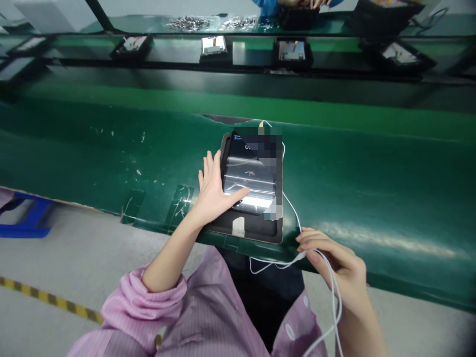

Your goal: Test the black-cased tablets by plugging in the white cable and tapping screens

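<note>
A dark tablet (pixel 245 173) lies in a black foam tray (pixel 260 229) at the near edge of the green bench, its screen lit with small marks. Part of its right side is blurred into blocks. My left hand (pixel 215 191) rests along the tablet's left edge, fingers spread and the thumb reaching over the screen. Off to the right, my right hand (pixel 334 260) has its fingers closed on a white cable (pixel 303 255), which loops down past the wrist. White cord also runs up along the tray's right side to its top.
The green workbench (pixel 372 188) has scratches and tape patches. Beyond it, several devices in dark trays (pixel 292 52) stand in a row. Bags of small metal parts (pixel 189 23) lie farther back, near another person's hands (pixel 320 4). A blue stool (pixel 28 218) stands at left.
</note>
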Tool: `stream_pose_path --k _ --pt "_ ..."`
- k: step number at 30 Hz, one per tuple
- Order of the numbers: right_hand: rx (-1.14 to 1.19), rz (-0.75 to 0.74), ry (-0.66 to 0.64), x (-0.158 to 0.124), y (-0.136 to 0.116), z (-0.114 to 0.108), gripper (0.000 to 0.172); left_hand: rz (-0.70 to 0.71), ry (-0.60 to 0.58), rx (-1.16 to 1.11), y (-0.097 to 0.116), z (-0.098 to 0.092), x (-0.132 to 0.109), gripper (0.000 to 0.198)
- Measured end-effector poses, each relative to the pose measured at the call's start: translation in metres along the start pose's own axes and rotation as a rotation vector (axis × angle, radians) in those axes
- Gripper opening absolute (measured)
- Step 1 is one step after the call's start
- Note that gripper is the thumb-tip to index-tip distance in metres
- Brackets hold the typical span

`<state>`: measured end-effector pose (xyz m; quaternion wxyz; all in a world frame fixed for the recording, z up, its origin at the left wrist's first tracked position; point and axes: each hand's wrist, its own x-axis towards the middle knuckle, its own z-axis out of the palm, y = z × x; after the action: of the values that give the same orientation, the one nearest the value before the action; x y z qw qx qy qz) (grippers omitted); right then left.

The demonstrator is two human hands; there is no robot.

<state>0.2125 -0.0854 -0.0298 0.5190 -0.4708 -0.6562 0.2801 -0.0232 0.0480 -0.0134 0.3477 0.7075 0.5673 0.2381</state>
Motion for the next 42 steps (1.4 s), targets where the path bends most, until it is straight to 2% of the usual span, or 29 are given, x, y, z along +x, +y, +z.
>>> stream_pose_path --k 9,14,23,29,38,40,42 --pt "0.017 0.012 -0.015 -0.003 0.001 -0.001 0.014 0.003 0.025 0.171 0.008 0.003 0.002 0.125" --pt "0.018 0.026 -0.015 -0.004 0.001 -0.001 0.014 -0.002 0.01 0.077 0.004 0.001 0.001 0.111" --pt "0.007 0.009 -0.015 -0.003 0.002 -0.001 0.013 0.011 -0.028 0.088 0.003 -0.002 0.001 0.119" --pt "-0.004 0.022 -0.011 -0.004 0.003 -0.001 0.012 -0.007 -0.006 0.074 0.001 -0.001 0.001 0.104" --pt "0.014 0.009 -0.016 -0.004 0.004 0.002 0.014 0.018 0.0 0.103 0.004 0.0 0.001 0.103" --pt "0.013 -0.009 -0.086 -0.002 0.002 -0.002 0.014 0.021 -0.012 0.119 0.006 0.0 0.0 0.104" --pt "-0.002 -0.006 -0.313 0.005 -0.003 -0.013 0.015 0.027 -0.02 0.155 0.008 -0.001 -0.002 0.108"
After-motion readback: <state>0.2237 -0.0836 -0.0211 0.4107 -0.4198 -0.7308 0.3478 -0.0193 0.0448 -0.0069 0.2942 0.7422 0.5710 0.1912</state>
